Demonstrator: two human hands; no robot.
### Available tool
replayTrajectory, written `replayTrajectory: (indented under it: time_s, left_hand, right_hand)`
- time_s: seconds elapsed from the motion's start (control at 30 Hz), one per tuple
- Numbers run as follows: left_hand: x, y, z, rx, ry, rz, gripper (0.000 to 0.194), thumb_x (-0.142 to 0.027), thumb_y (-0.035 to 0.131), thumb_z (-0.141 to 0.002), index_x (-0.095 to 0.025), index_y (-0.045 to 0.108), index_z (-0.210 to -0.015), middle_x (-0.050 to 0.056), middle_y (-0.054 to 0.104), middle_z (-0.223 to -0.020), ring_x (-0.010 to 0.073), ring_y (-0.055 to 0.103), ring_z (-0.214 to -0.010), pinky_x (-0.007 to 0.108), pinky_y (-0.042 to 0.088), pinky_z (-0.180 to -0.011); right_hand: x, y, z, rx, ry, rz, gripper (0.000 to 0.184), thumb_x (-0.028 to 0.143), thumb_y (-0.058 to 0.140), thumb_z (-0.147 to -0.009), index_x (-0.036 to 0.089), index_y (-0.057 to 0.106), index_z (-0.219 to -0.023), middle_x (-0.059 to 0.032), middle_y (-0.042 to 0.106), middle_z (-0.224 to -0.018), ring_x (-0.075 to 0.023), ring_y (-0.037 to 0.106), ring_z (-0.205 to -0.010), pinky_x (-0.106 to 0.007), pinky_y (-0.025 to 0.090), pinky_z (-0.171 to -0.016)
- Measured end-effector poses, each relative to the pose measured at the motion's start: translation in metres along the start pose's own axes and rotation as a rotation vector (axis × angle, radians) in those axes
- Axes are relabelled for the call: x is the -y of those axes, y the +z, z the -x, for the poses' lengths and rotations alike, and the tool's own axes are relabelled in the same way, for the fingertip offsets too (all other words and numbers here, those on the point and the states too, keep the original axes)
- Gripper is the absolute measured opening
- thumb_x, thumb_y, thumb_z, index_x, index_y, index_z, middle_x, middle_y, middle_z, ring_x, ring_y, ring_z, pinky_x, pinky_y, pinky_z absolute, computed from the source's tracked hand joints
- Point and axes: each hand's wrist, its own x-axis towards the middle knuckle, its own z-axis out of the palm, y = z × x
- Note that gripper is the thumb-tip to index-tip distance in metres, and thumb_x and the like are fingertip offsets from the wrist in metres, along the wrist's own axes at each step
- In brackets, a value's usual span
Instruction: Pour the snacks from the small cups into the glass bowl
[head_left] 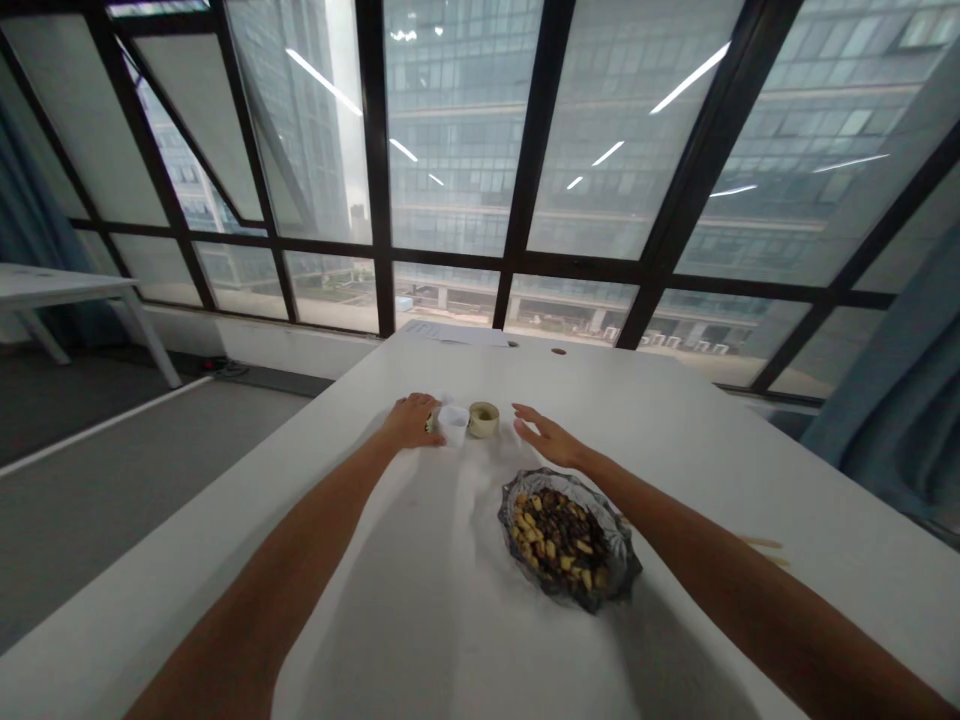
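Observation:
My left hand [411, 420] is at the left of a small white cup [453, 424], its fingers and thumb curved round something small and speckled yellow and dark that I cannot make out. Close against the cup's right side is a roll of pale yellowish tape [484, 419]. To the right of the roll, and apart from it, my right hand [547, 438] is open with nothing in it. Below that hand a dark, see-through bowl with a wavy rim [626, 570] holds a mix of dark, bean-like bits and yellowish pieces.
The white table [390, 620] reaches towards large windows. Papers [457, 333] lie at its far edge, beside two small dark round things [559, 351]. Thin wooden sticks [763, 543] show beyond my right forearm. Another white table [60, 285] stands at the left.

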Motion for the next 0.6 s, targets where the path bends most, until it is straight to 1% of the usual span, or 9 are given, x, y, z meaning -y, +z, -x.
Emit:
replayTrajectory:
  time_s: [0.07, 0.1, 0.13, 0.2, 0.27, 0.37, 0.43, 0.53, 0.6]
  left_hand:
    - [0.0, -0.002, 0.004, -0.03, -0.016, 0.004, 0.087, -0.061, 0.077, -0.072, -0.022, 0.052, -0.145, 0.014, 0.055, -0.15, 0.0333, 0.047, -0.141, 0.048, 0.038, -0.117]
    - [0.0, -0.003, 0.008, -0.048, -0.029, 0.012, 0.089, -0.061, 0.077, -0.072, -0.022, 0.05, -0.147, 0.014, 0.051, -0.154, 0.0349, 0.045, -0.143, 0.05, 0.035, -0.119]
    - [0.0, -0.004, 0.013, -0.073, -0.044, 0.025, 0.089, -0.062, 0.076, -0.073, -0.022, 0.049, -0.148, 0.015, 0.048, -0.157, 0.0365, 0.041, -0.146, 0.052, 0.032, -0.121]
    - [-0.002, -0.006, 0.027, -0.146, -0.075, 0.07, 0.084, -0.061, 0.074, -0.076, -0.023, 0.05, -0.147, 0.015, 0.044, -0.16, 0.0386, 0.036, -0.149, 0.056, 0.024, -0.124]
    - [-0.006, -0.007, 0.045, -0.237, -0.085, 0.14, 0.076, -0.06, 0.069, -0.08, -0.022, 0.053, -0.144, 0.015, 0.045, -0.159, 0.0379, 0.035, -0.15, 0.056, 0.019, -0.125]
    - [-0.022, -0.002, 0.08, -0.309, -0.037, 0.297, 0.069, -0.06, 0.06, -0.086, -0.02, 0.053, -0.143, 0.014, 0.048, -0.157, 0.033, 0.036, -0.15, 0.05, 0.023, -0.126]
    - [-0.036, 0.005, 0.103, -0.275, -0.041, 0.44, 0.069, -0.061, 0.053, -0.09, -0.019, 0.051, -0.144, 0.015, 0.05, -0.155, 0.0305, 0.041, -0.147, 0.047, 0.029, -0.124]
    - [-0.053, 0.02, 0.13, -0.159, -0.17, 0.655, 0.069, -0.062, 0.047, -0.093, -0.019, 0.048, -0.146, 0.015, 0.051, -0.154, 0.0304, 0.048, -0.142, 0.046, 0.038, -0.12]
    - [-0.053, 0.028, 0.139, -0.142, -0.268, 0.758, 0.067, -0.058, 0.05, -0.092, -0.02, 0.047, -0.147, 0.014, 0.054, -0.151, 0.0298, 0.054, -0.137, 0.044, 0.042, -0.116]
  right_hand:
    - [-0.006, -0.026, 0.053, 0.144, -0.116, 0.061, 0.096, 0.077, 0.06, -0.085, 0.02, 0.037, -0.16, -0.0154, 0.036, -0.164, -0.0329, 0.035, -0.15, -0.052, 0.026, -0.124]
    - [-0.009, -0.037, 0.079, 0.199, -0.141, 0.082, 0.107, 0.077, 0.068, -0.079, 0.02, 0.031, -0.163, -0.0154, 0.031, -0.166, -0.0344, 0.031, -0.152, -0.053, 0.024, -0.124]
    - [-0.011, -0.047, 0.103, 0.249, -0.143, 0.086, 0.119, 0.076, 0.074, -0.073, 0.02, 0.023, -0.165, -0.0158, 0.027, -0.168, -0.0355, 0.03, -0.152, -0.053, 0.024, -0.124]
    - [-0.01, -0.057, 0.141, 0.339, -0.107, 0.043, 0.135, 0.074, 0.08, -0.066, 0.022, 0.007, -0.167, -0.0165, 0.028, -0.167, -0.0347, 0.036, -0.15, -0.051, 0.032, -0.121]
    - [-0.005, -0.053, 0.16, 0.327, -0.101, 0.039, 0.141, 0.073, 0.084, -0.062, 0.021, 0.004, -0.167, -0.0169, 0.026, -0.167, -0.0346, 0.035, -0.15, -0.05, 0.032, -0.122]
    - [0.011, -0.028, 0.158, 0.222, -0.106, 0.052, 0.137, 0.073, 0.082, -0.065, 0.017, 0.01, -0.167, -0.0197, 0.026, -0.167, -0.0353, 0.031, -0.152, -0.053, 0.028, -0.123]
    - [0.025, -0.002, 0.146, 0.159, -0.13, 0.053, 0.129, 0.074, 0.078, -0.07, 0.014, 0.015, -0.166, -0.0216, 0.03, -0.165, -0.0359, 0.033, -0.151, -0.053, 0.031, -0.122]
    - [0.053, 0.042, 0.123, 0.093, -0.199, 0.113, 0.118, 0.074, 0.071, -0.077, 0.01, 0.022, -0.164, -0.0233, 0.03, -0.165, -0.0363, 0.033, -0.151, -0.052, 0.029, -0.122]
    - [0.076, 0.07, 0.107, 0.045, -0.215, 0.186, 0.104, 0.072, 0.061, -0.087, 0.011, 0.025, -0.162, -0.0229, 0.033, -0.163, -0.0357, 0.036, -0.149, -0.05, 0.031, -0.121]
